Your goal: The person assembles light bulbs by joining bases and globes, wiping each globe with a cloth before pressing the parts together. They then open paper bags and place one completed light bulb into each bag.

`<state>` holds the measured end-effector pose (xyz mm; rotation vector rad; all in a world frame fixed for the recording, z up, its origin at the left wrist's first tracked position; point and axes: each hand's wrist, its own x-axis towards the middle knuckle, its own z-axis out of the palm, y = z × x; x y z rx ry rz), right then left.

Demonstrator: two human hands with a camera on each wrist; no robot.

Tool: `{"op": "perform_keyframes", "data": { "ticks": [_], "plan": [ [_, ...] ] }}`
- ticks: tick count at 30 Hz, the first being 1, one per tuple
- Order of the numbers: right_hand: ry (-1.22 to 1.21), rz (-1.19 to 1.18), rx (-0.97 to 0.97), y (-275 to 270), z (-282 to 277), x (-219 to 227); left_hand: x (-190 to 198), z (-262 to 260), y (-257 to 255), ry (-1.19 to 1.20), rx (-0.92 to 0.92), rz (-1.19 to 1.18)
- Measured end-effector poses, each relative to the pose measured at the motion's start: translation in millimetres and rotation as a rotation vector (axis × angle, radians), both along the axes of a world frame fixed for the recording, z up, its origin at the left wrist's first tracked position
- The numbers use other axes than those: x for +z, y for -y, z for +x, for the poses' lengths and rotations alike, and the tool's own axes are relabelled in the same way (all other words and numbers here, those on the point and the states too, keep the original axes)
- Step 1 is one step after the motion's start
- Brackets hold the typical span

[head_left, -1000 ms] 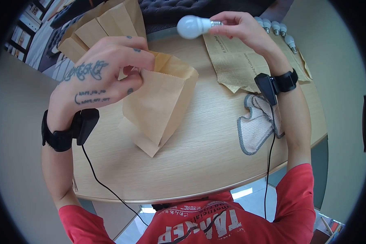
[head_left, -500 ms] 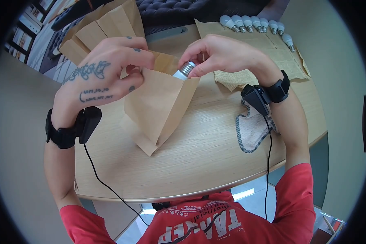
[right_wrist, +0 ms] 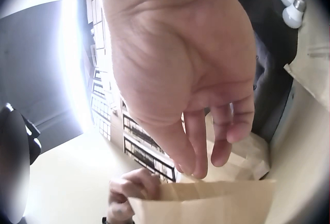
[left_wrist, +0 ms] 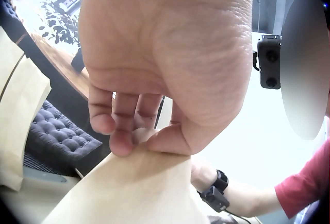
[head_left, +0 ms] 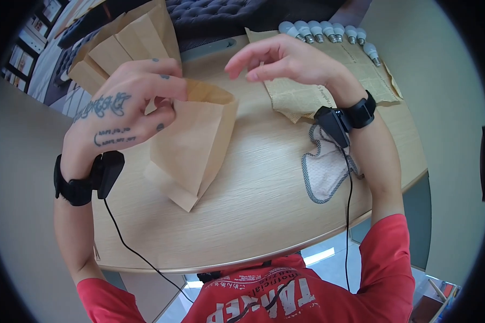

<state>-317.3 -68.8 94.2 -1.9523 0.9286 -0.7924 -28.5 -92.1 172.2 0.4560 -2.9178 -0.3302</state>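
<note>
In the head view, the left hand (head_left: 129, 102) pinches the top edge of a brown paper bag (head_left: 191, 140), whose mouth gapes toward the right. The left wrist view shows thumb and fingertips closed on the paper of the bag (left_wrist: 134, 188). The right hand (head_left: 291, 62) is in the air up and right of the bag's mouth, fingers loosely extended and holding nothing. In the right wrist view the fingers of the right hand (right_wrist: 185, 69) hang just above the rim of the bag (right_wrist: 206, 208). The bag's inside is hidden.
Several white bulbs (head_left: 327, 31) lie in a row at the back right on printed wrapping paper (head_left: 285, 97), with one bulb (head_left: 371, 53) apart. A white cloth (head_left: 326, 172) lies near the right forearm. More brown bags (head_left: 129, 46) stand at the back left.
The right hand brought a bulb to the bag's mouth, where it dropped out of sight, and has let go and lifted away. The left hand keeps its pinch on the bag.
</note>
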Motion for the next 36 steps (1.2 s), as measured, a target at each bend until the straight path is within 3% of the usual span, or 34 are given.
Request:
{"op": "perform_keyframes", "data": {
  "ticks": [4,8,10,12,14,20,23,29,36],
  "plan": [
    [-0.051,0.013,-0.298,19.8,-57.4,-23.0,-0.8,1.1,-1.2,-0.016,-0.013,-0.019],
    [-0.124,-0.026,-0.859,32.7,-146.9,-56.4,-4.0,7.1,2.7,-0.003,0.014,-0.011],
    [-0.333,-0.125,-1.087,41.0,-213.0,-81.1,-3.4,8.8,2.1,0.007,0.02,-0.019],
    [-0.574,-0.167,-1.298,24.4,-243.7,-78.1,-4.0,10.7,1.7,0.013,0.031,-0.02],
    [-0.661,-0.264,-1.445,17.2,-284.5,-91.0,-4.8,12.2,0.7,0.003,0.042,-0.018],
    [-0.817,-0.307,-1.657,8.1,-331.1,-114.3,-4.0,11.0,0.1,-0.022,0.046,-0.009],
    [-0.846,-0.199,-1.686,6.5,-331.8,-113.9,-2.9,11.2,-1.4,-0.013,0.053,-0.011],
    [-0.938,0.156,-1.629,11.2,-348.5,-113.5,-2.2,13.4,-1.9,-0.002,0.055,-0.014],
    [-0.773,0.158,-1.575,-7.8,-340.7,-96.0,-3.7,19.2,0.4,0.021,0.041,-0.013]
  ]
}}
